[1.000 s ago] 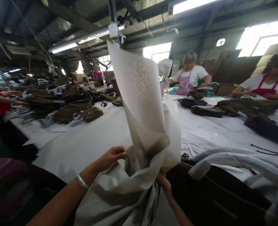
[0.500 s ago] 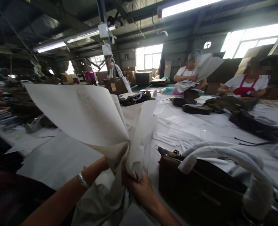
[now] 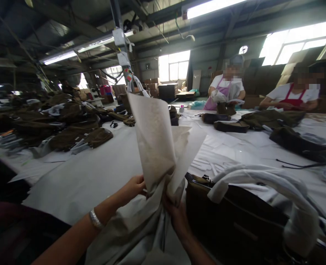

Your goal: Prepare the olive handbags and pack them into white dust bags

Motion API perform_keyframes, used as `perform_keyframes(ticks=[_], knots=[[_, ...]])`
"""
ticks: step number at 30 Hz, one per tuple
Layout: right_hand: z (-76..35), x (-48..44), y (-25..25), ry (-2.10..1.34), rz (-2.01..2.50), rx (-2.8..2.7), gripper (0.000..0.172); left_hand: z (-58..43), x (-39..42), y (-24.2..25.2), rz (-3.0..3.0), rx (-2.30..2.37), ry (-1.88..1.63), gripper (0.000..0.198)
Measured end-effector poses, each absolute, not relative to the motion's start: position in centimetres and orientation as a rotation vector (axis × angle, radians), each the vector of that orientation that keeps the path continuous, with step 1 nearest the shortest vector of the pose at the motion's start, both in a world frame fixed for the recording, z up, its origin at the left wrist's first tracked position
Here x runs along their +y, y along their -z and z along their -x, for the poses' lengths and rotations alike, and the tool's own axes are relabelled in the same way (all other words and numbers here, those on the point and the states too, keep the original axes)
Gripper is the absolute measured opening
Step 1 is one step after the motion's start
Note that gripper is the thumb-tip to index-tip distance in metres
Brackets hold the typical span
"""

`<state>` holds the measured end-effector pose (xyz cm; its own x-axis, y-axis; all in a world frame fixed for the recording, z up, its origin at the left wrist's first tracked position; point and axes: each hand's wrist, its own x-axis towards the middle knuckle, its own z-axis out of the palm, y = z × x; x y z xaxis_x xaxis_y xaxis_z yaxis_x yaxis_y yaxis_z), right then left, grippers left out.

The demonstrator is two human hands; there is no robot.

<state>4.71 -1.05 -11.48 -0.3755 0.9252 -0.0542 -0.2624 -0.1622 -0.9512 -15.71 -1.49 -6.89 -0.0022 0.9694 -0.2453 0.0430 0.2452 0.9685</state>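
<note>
Holding: one large, off-white, crumpled paper sheet (image 3: 154,143), between two bare hands. Clock directions as seen by the wearer, taken from the sheet's squeezed waist.

Sheet: directly at the grip; upper part flared and upright at twelve o'clock, lower folds spreading to seven, long axis running between the two.

Right hand (image 3: 177,214): at five o'clock, the nearer to the waist, closed round the gathered paper; some fingers hidden.

Left hand (image 3: 137,185): at nine o'clock, fingers bent, tips at the sheet's left edge; whether they pinch it, cannot tell. Silver-coloured wristband (image 3: 96,219) worn.

Dark olive-brown fabric bag with white-wrapped handles (image 3: 223,217): at four o'clock, just beside the right hand, long axis sloping away toward four; contact with the hand not clear.

Flat white sheets (image 3: 80,184): at nine o'clock.

Heap of brown bags (image 3: 66,125): at ten.

Co-worker in a purple apron (image 3: 223,86): at one. Co-worker in a red apron (image 3: 295,96): at two.

Markings: pale oblong patch (image 3: 245,231) on the bag's front, no lettering legible; no brand, label or writing readable elsewhere.
</note>
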Motion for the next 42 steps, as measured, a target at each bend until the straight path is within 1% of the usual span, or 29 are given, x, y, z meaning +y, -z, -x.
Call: perform_keyframes(ticks=[3, 6, 9, 13, 21, 25, 30, 34, 35, 38, 42], knots=[[-5.0, -0.4, 12.1, -1.613, 0.887, -0.968, 0.046, 15.8, -2.1, 7.2, -0.981, 1.327, -1.077, 0.027], [-4.6, 0.2, 13.0, -1.678, 0.908, -0.855, 0.055, 15.5, -2.3, 8.1, -0.918, 1.297, -1.138, 0.032], [-3.9, 0.6, 13.7, -1.792, 0.891, -0.864, 0.063, 14.5, -2.5, 9.2, -0.898, 1.284, -1.143, 0.036], [-3.6, 0.7, 13.2, -1.839, 0.855, -0.924, 0.065, 13.2, -2.8, 9.6, -0.894, 1.282, -1.147, 0.037], [-4.1, 0.1, 12.6, -1.815, 0.98, -0.935, 0.054, 14.4, -2.6, 9.5, -0.764, 1.27, -1.208, 0.037], [-4.1, 0.1, 13.2, -1.76, 1.085, -0.922, 0.058, 16.2, -2.7, 10.2, -0.669, 1.245, -1.247, 0.037], [-4.1, 0.0, 13.1, -1.759, 1.091, -0.949, 0.061, 16.9, -2.6, 10.3, -0.621, 1.279, -1.263, 0.033], [-3.9, 0.1, 12.6, -1.788, 1.079, -0.985, 0.058, 16.2, -2.5, 9.1, -0.644, 1.29, -1.201, 0.045], [-3.8, 0.1, 12.5, -1.788, 1.079, -0.992, 0.057, 16.0, -2.5, 8.8, -0.656, 1.288, -1.18, 0.044], [-3.6, -0.1, 12.3, -1.747, 1.108, -0.985, 0.054, 15.8, -2.3, 8.3, -0.664, 1.283, -1.164, 0.033], [-3.8, 0.0, 13.0, -1.648, 1.192, -0.943, 0.056, 17.2, -1.7, 8.6, -0.553, 1.308, -1.258, 0.021]])
